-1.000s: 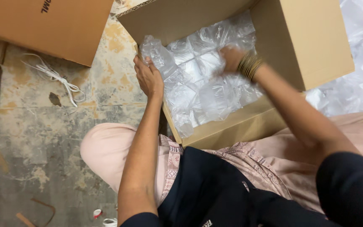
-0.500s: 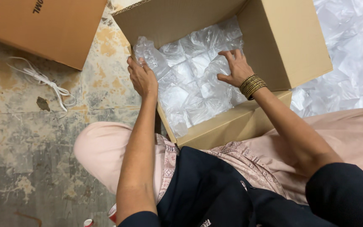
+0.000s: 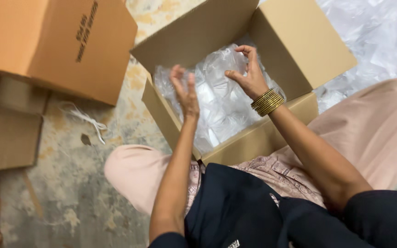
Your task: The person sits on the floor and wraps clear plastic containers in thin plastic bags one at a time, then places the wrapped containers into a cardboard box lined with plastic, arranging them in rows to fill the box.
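Both hands had lifted off the wrap since 0.5 s ago. I saw L hand open, empty, over the box; R hand half-curled, empty. Wrap lay in the box just below both, R nearer, toward 6 o'clock.

Head-worn camera, looking steeply down from close above the lap.

The single view sits on the person's head and faces downward and slightly forward, near enough that both forearms run up from the bottom edge. The left hand and right hand appear at centre frame over the open cardboard box, which fills the upper middle. The stained floor occupies the left side, with a closed cardboard box at top left. No second view shares the scene.
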{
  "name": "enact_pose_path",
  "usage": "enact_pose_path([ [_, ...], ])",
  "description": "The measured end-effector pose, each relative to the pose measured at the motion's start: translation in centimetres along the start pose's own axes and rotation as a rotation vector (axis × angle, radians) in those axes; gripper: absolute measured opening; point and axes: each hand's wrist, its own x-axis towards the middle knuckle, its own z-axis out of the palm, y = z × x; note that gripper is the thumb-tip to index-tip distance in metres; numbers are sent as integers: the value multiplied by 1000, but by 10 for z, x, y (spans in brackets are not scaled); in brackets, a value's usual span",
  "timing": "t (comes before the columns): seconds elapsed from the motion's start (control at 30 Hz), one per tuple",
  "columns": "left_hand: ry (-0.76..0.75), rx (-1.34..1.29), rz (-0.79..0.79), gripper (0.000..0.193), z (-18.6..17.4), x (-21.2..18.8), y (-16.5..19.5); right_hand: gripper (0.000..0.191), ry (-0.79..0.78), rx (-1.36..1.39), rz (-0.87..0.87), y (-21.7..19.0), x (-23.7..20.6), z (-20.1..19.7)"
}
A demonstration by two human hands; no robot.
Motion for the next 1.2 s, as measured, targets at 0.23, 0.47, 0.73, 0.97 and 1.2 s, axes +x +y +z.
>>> enact_pose_path([
  [0.23,-395,-965,-531,88,-10,-51,72,78,-283,60,-179,-64,-60,-2],
  [0.47,-431,-554,-375,77,8,-56,72,82,-132,-109,-173,-70,-66,-24],
  [0.73,-394,-1088,-745,74,8,-57,42,51,-188,-7,-17,-62,-66,-33],
  [0.97,-428,-525,-491,78,35,-60,32,89,-169,-75,-13,-48,-68,-31],
  [1.2,-390,-357,-252,77,50,-68,22,99,-163,-58,129,-49,-70,-32],
])
